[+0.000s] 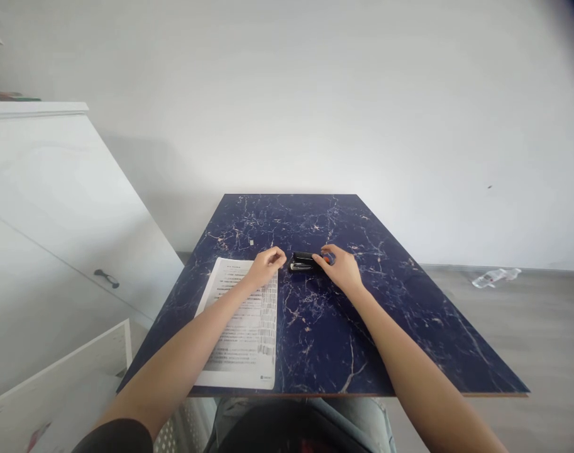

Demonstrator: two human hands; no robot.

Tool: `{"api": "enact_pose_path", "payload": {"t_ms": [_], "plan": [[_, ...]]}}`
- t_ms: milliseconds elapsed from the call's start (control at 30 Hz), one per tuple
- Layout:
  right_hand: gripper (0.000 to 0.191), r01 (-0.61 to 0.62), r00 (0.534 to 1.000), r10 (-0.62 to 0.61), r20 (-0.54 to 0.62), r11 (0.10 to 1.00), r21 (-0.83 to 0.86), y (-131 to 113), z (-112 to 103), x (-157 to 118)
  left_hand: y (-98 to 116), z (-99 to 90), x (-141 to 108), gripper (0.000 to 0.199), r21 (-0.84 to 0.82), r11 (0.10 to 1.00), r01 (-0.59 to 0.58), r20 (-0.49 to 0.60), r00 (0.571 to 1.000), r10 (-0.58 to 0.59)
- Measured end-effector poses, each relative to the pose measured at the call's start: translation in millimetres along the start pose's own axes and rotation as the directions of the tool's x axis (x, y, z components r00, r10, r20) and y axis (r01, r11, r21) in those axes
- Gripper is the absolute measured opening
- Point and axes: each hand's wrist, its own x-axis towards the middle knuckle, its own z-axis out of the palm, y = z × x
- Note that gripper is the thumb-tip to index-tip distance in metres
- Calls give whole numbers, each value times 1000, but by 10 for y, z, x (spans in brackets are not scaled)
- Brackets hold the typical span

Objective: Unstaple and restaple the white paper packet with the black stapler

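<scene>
A black stapler (302,262) lies on the dark blue marbled table, its front end pointing left and its top arm looking raised from the base. My right hand (339,265) grips its rear end between thumb and fingers, with a small orange-red spot showing beside the fingers. Just left of the stapler's front, my left hand (269,261) is closed, thumb and fingertips pressed together. Whatever may be in that pinch is too small to make out. Under my left wrist and forearm lies a printed sheet or stack of paper (242,333), partly covered by the arm.
The blue table (324,352) reaches to a white wall at the back. On its far left part is a tiny white piece (251,242). A white cabinet (55,207) with a dark handle stands at left. Crumpled clear plastic (495,277) rests on the floor at right.
</scene>
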Motion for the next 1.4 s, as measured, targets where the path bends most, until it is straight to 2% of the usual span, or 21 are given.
{"api": "enact_pose_path", "payload": {"t_ms": [67, 133, 200, 267, 367, 467, 633, 733, 867, 967, 1133, 1400], "plan": [[40, 186, 978, -197, -71, 972, -140, -82, 12, -29, -1, -6, -3, 42, 22, 1000, 15, -12, 1000, -15], [41, 351, 934, -357, 0, 918, -186, -161, 60, -62, -5, -12, 0, 49, 40, 999, 32, -13, 999, -32], [42, 465, 885, -455, 97, 865, -189, -215, 135, -82, -6, -13, 5, 52, 75, 997, 28, -15, 1000, -27], [39, 501, 865, -480, 148, 845, -186, -230, 205, -81, -5, -10, 10, 52, 100, 995, 13, -16, 1000, -11], [35, 483, 873, -458, 167, 860, -167, -207, 222, -49, -6, -5, 12, 52, 109, 994, 9, -11, 1000, -7], [35, 440, 894, -411, 177, 879, -185, -175, 64, -16, -19, -3, 9, 51, 118, 993, 16, -12, 1000, -15], [38, 299, 941, -224, 255, 903, -310, -80, -550, 17, -52, 1, 11, 50, 127, 992, 15, 1, 1000, -15], [35, 227, 947, -112, 300, 895, -383, 37, -942, -25, -60, 5, 15, 49, 128, 991, 25, 9, 1000, -27], [32, 187, 952, -34, 304, 851, -491, 208, -1272, -218, -47, 7, 7, 49, 119, 992, 35, 17, 999, -37], [34, 122, 968, 25, 248, 822, -557, 301, -1367, -395, -22, 6, -1, 48, 108, 994, 31, 24, 999, -34], [34, 26, 985, 88, 150, 779, -626, 424, -1394, -558, 3, 2, -5, 49, 131, 991, 34, 18, 999, -36], [34, 25, 989, 68, 130, 794, -607, 562, -1354, -600, -14, 2, 2, 49, 143, 990, 18, 19, 1000, -21]]}}
